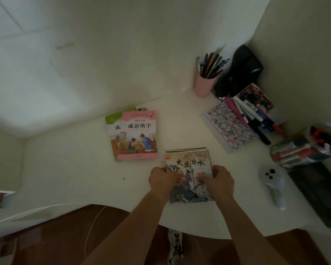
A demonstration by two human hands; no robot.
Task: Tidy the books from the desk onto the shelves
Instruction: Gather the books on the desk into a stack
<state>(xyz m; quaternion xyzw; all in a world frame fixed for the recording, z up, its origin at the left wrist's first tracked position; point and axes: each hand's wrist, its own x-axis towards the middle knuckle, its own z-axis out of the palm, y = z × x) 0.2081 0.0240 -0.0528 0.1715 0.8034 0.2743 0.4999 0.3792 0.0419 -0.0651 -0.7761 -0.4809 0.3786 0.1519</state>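
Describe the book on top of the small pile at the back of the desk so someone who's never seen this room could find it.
Start at the white desk and look behind and to the left of the grey picture book that both hands grip. A small pile lies there, and the pink-bordered book sits on top. It alone has a pink cover; the book beneath it is green.

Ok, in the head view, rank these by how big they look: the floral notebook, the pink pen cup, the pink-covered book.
1. Floral notebook and pink-covered book: alike, too close to rank.
2. Pink pen cup, clearly smallest, though farther away.

bare desk (pixel 65 169) left, pen clutter (pixel 252 115) right, perhaps cramped
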